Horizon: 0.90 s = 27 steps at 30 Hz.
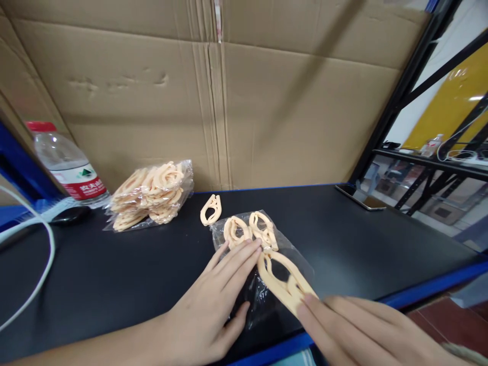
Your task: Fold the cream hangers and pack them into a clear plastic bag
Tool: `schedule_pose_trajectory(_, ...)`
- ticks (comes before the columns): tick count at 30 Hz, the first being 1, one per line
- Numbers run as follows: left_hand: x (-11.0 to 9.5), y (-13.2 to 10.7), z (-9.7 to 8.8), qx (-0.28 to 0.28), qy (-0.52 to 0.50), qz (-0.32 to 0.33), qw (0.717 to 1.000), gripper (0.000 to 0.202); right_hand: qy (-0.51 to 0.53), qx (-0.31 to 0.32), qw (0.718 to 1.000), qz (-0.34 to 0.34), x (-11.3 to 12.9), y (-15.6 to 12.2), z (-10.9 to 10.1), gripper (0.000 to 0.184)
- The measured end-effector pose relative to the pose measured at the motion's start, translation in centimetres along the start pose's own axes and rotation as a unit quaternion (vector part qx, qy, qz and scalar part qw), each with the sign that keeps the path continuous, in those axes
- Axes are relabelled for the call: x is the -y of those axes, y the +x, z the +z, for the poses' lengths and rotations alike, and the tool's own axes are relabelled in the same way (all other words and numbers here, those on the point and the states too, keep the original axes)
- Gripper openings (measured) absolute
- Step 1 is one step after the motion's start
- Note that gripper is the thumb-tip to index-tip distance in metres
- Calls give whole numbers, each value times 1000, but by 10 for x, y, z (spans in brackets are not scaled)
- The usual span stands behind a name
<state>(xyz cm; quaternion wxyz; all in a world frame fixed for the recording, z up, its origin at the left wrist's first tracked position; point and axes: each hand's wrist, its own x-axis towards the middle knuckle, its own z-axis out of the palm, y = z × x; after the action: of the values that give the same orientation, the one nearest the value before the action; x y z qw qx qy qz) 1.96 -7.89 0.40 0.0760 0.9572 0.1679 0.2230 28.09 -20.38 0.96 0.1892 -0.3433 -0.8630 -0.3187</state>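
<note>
My left hand (213, 300) lies flat with fingers stretched out, pressing on a small clear plastic bag (263, 284) on the black table (114, 274). Its fingertips touch a peach plastic clip (235, 231) lying on the bag beside a second clip (263, 230). My right hand (358, 330) comes in from the lower right and pinches the near end of a larger peach clip piece (282, 277), which rests over the bag. One loose clip (211, 209) lies on the table just behind the bag.
A clear bag full of peach clips (150, 195) sits at the back left. A water bottle (66, 165) with a red cap stands at far left, beside a white cable (41, 264). A phone (360, 197) lies at the back right. Cardboard (229, 101) walls the back.
</note>
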Motion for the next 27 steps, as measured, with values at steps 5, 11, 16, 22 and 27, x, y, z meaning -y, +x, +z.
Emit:
schedule_pose_trajectory(5,0,0,-2,11,4,4,1000,86,-87,0,994,-72,-1,77,39,34)
schedule_pose_trajectory(11,2,0,-1,11,-3,5,1000,86,-150,81,984,55,3,83,99,35)
schedule_pose_trajectory(16,3,1,-2,18,2,12,1000,91,-110,60,991,56,12,78,66,41)
schedule_pose_trajectory(22,2,2,-6,32,-2,-6,999,93,-35,-90,993,64,-70,124,16,25)
schedule_pose_trajectory(27,-1,0,-7,13,0,6,1000,96,95,51,993,-55,-144,185,104,37)
